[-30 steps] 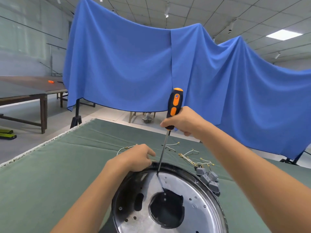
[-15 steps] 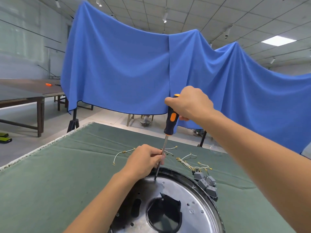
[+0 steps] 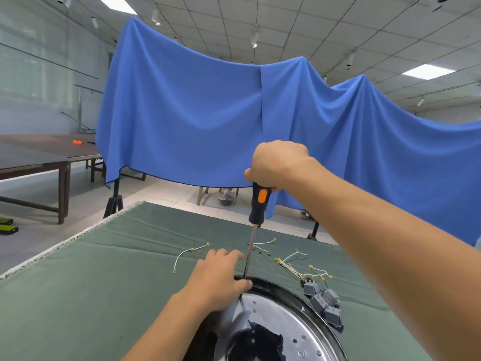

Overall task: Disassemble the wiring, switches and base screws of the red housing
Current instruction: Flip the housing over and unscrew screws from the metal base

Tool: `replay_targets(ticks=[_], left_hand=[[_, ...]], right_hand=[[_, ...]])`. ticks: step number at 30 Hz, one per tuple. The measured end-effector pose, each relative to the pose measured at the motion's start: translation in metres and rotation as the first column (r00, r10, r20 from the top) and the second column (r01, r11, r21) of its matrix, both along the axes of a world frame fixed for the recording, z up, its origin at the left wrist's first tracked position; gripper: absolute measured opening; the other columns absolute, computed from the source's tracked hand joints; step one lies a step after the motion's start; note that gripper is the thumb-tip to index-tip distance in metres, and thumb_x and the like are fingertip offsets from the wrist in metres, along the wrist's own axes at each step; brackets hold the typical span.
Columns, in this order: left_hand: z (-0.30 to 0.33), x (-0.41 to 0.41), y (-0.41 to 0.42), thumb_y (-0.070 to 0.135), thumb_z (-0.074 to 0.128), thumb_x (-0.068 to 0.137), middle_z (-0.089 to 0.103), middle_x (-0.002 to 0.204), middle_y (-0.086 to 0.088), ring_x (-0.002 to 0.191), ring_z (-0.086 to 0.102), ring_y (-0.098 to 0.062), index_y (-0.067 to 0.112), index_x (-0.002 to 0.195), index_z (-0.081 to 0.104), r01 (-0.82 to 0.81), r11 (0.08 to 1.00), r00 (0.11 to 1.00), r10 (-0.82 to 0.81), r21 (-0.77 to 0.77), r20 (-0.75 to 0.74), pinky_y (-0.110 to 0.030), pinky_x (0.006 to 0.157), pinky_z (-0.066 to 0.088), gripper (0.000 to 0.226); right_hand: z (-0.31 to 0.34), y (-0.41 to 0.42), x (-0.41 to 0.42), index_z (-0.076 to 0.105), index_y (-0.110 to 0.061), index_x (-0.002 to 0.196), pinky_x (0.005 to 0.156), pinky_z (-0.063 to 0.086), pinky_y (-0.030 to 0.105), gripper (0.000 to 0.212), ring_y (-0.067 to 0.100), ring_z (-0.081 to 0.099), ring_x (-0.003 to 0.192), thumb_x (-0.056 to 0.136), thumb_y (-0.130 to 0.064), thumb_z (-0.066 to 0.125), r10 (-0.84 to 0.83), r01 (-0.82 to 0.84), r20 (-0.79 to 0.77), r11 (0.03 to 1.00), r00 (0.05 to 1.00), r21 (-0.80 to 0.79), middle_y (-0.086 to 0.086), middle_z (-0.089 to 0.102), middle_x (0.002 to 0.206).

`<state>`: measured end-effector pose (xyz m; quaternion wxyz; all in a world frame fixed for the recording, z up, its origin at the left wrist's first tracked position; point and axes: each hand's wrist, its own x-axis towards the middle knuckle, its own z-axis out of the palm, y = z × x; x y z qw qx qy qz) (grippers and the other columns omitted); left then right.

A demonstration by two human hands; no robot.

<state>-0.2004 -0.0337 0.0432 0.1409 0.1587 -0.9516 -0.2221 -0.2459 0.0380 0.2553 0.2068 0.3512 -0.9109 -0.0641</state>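
The housing lies base-up at the bottom of the view, showing a round silver metal base plate with a black rim and a dark central opening. My right hand grips the top of a black-and-orange screwdriver, held upright with its tip at the plate's far rim. My left hand rests on the far-left rim, fingers next to the shaft. Several grey switches sit beside the plate on the right. Loose white wires with brass terminals lie beyond it.
The green cloth-covered table carries everything; its left edge runs diagonally. Another white wire lies left of my left hand. A blue drape hangs behind. A brown table stands far left.
My right hand slid from the lower handle up over the screwdriver's top. The tip moved from the plate's inner face out to the far rim. My left hand shifted beside the shaft.
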Motion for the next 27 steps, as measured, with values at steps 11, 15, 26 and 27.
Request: replay_targets(ticks=[11,15,26,27], left_hand=[[-0.004,0.003,-0.003,0.040,0.059,0.075,0.061,0.116,0.015,0.107,0.055,-0.013,0.041,0.113,0.055,0.052,0.993,0.995,-0.061,0.106,0.082,-0.028,0.080,0.041,0.038],[-0.005,0.006,-0.004,0.026,0.057,0.073,0.061,0.114,0.015,0.105,0.056,-0.013,0.040,0.111,0.055,0.082,0.994,0.994,-0.087,0.069,0.068,-0.026,0.078,0.041,0.041],[-0.007,0.002,-0.007,0.023,0.059,0.074,0.060,0.119,0.017,0.109,0.054,-0.011,0.043,0.115,0.054,0.090,0.992,0.994,-0.095,0.093,0.048,-0.025,0.080,0.041,0.045],[-0.008,0.003,-0.007,0.023,0.058,0.074,0.059,0.119,0.016,0.109,0.054,-0.012,0.043,0.116,0.053,0.087,0.992,0.995,-0.091,0.090,0.046,-0.026,0.080,0.041,0.046]], right_hand=[[0.012,0.027,0.003,0.055,-0.017,0.069,0.052,0.037,0.025,0.044,0.015,0.059,0.052,0.093,-0.052,0.044,-0.077,0.055,0.152,0.988,0.985,0.145,0.001,0.062,0.049],[0.008,0.015,0.006,0.046,-0.017,0.066,0.049,0.028,0.025,0.035,0.013,0.049,0.041,0.096,-0.034,0.043,0.046,-0.053,0.061,0.992,0.997,0.110,-0.004,0.053,0.045],[0.006,0.032,0.001,0.057,-0.014,0.073,0.049,0.043,0.024,0.043,0.020,0.064,0.046,0.086,-0.055,0.055,-0.001,-0.003,0.228,1.000,0.974,0.015,0.003,0.063,0.056],[0.004,0.028,0.002,0.051,-0.015,0.067,0.049,0.036,0.024,0.046,0.018,0.057,0.044,0.089,-0.056,0.051,-0.009,0.007,0.104,1.000,0.995,0.018,0.001,0.057,0.051]])
